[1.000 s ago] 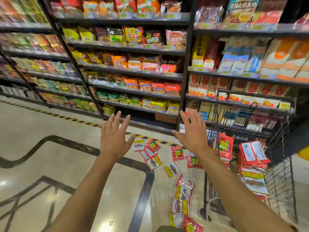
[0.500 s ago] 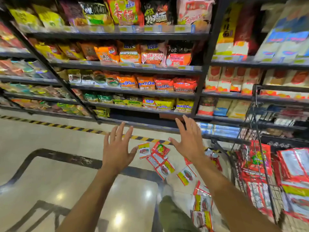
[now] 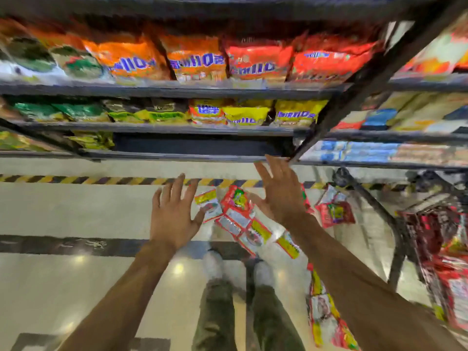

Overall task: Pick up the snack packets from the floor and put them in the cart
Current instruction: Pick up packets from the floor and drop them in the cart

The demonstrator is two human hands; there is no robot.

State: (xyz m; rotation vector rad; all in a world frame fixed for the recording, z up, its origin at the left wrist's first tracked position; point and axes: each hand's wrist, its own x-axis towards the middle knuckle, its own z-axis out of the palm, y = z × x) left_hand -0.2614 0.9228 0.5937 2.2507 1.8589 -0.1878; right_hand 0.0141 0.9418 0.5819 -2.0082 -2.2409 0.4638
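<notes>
At the bottom centre of the frame the person's trousers [image 3: 217, 312] and pale shoes [image 3: 212, 264] stand on the floor [image 3: 76, 214]. Just right of them, a string of packets [image 3: 320, 307] trails toward the lower edge, not yet picked up. Both forearms reach forward and down from the lower corners.

The left hand [image 3: 172, 219] at mid-frame has its fingers spread, its grip open and holding nothing. The right hand [image 3: 285, 198], slightly further out, is the same: splayed and empty. Between and under the hands lies a loose cluster of snack packets [image 3: 238, 214] on the floor. Whether either hand touches them is lost in blur. One red packet [image 3: 334, 211] lies just right of the right wrist.

At the right edge the cart [image 3: 397, 249] already holds a load of bagged snacks [image 3: 453, 287], so I judge the job partly done, with several packets left on the floor. Beyond run hazard tape [image 3: 76, 179] and stocked shelves [image 3: 177, 127].
</notes>
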